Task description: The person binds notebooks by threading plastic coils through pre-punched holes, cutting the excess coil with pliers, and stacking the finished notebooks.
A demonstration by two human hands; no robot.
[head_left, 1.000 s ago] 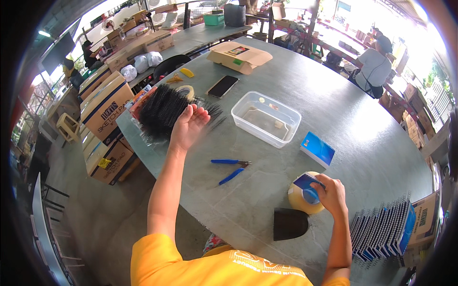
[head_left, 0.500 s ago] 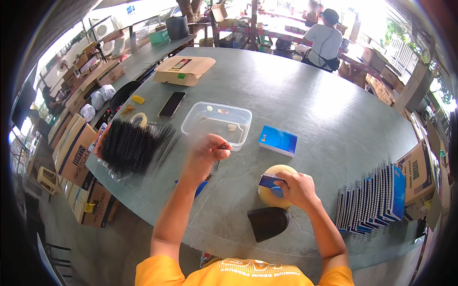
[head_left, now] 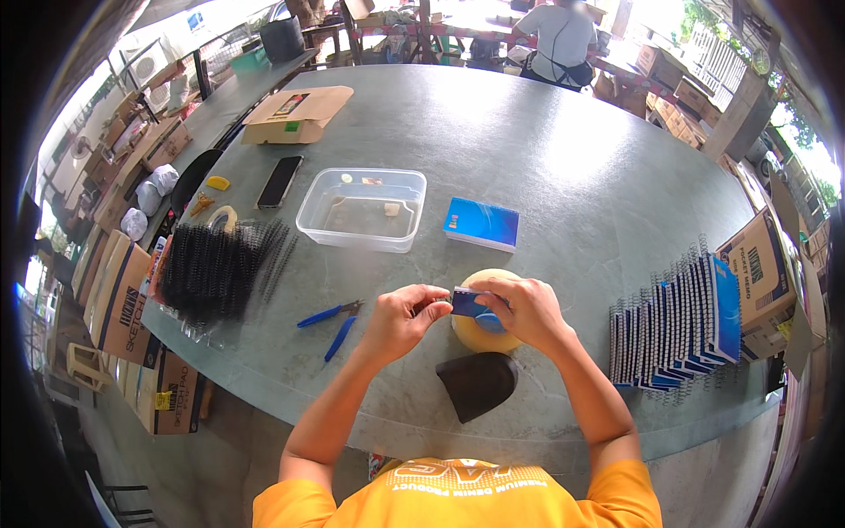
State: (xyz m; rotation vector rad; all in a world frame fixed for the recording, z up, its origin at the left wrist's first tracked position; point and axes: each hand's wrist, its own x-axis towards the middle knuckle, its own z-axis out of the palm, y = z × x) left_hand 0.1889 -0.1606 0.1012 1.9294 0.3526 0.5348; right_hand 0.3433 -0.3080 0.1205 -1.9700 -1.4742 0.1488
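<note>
Hands have converged at the centre of the grey table (head_left: pixel 563 167). One second ago the left hand (head_left: pixel 400 317) was out at the pile of black spiral binding coils (head_left: pixel 216 268) while the right hand (head_left: pixel 524 310) rested on the tape roll; half a second ago the left hand was travelling back past the pliers. Now both hands meet over the tan tape roll (head_left: pixel 480 330).

Right hand: closed around a small blue notebook (head_left: pixel 471 304), held just above the roll. Left hand: fingertips pinched at the notebook's left edge; a dark sliver shows between them, probably one coil, but it is too small to confirm.

Judgement: the reach to the coil pile is complete, and the work has moved to fitting something at the notebook's edge.

Surroundings:
- Blue-handled pliers (head_left: pixel 334 319) lie untouched on the table, left of the left hand.
- A dark brown rounded object (head_left: pixel 475 383) lies just in front of the roll, toward the person.
- A clear plastic tub (head_left: pixel 363 209) and a flat stack of blue notebooks (head_left: pixel 481 223) lie beyond the hands.
- A row of spiral-bound blue notebooks (head_left: pixel 678 326) stands on edge to the right.
- A black phone (head_left: pixel 279 181) and a flat cardboard box (head_left: pixel 295 114) lie farther off.
</note>
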